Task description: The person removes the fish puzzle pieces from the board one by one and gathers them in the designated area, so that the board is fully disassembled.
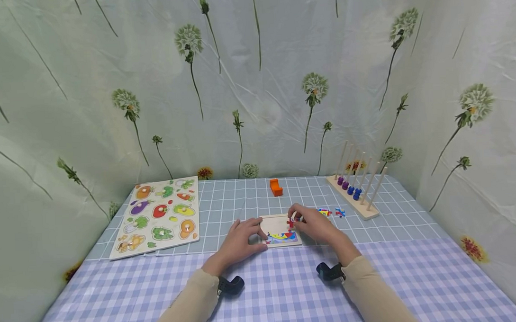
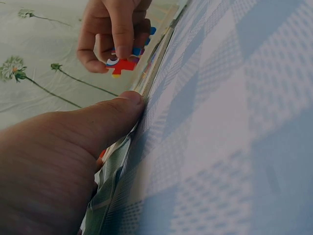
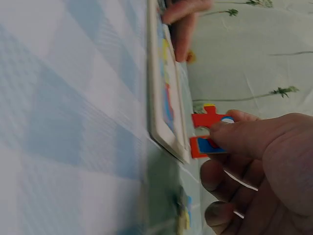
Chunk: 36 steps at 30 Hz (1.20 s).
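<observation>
My right hand [image 1: 311,223] pinches a red jigsaw piece [image 3: 211,120] with a white-and-blue spot and a yellow tab, thumb against fingers. Just beside it, in the right wrist view, a blue piece with an orange edge [image 3: 198,147] shows by the same fingers. The red piece is held over the right part of a shallow wooden puzzle tray [image 1: 273,218]. Along the tray's near side lies a strip of colourful fitted pieces [image 1: 282,238]; bare wood shows behind it. My left hand [image 1: 239,240] rests at the tray's left side, thumb at the near edge, fingers spread relaxed.
Loose jigsaw pieces [image 1: 340,212] lie right of the tray, partly behind the right hand. An orange block [image 1: 276,187] stands behind the tray. On the left lies a vegetable peg board [image 1: 155,216]; at the back right stands a wooden peg rack [image 1: 364,208] with purple and blue beads.
</observation>
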Each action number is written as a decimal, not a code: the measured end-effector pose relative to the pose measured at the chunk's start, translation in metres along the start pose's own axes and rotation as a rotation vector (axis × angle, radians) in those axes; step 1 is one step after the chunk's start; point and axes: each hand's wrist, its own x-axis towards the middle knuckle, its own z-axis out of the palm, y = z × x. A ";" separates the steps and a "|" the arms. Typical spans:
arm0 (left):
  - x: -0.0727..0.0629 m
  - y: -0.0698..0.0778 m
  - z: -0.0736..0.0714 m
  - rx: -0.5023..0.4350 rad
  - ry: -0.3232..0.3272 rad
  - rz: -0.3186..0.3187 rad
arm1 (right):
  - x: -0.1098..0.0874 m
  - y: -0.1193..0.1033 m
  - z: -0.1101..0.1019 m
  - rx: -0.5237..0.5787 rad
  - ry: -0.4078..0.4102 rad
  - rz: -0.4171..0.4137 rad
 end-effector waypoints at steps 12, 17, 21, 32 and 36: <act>-0.001 0.000 0.000 -0.015 0.008 0.011 | -0.003 0.020 -0.031 0.064 -0.016 -0.072; -0.001 -0.001 0.000 -0.020 0.010 0.014 | -0.007 0.027 -0.043 0.081 -0.013 -0.055; -0.001 0.000 -0.001 -0.021 0.008 0.010 | -0.011 0.035 -0.052 0.075 -0.002 -0.067; 0.000 0.000 0.000 -0.011 0.005 0.007 | -0.017 0.060 -0.070 0.129 0.009 -0.010; 0.000 0.000 0.000 -0.010 0.004 0.002 | -0.019 0.070 -0.073 0.116 0.007 0.008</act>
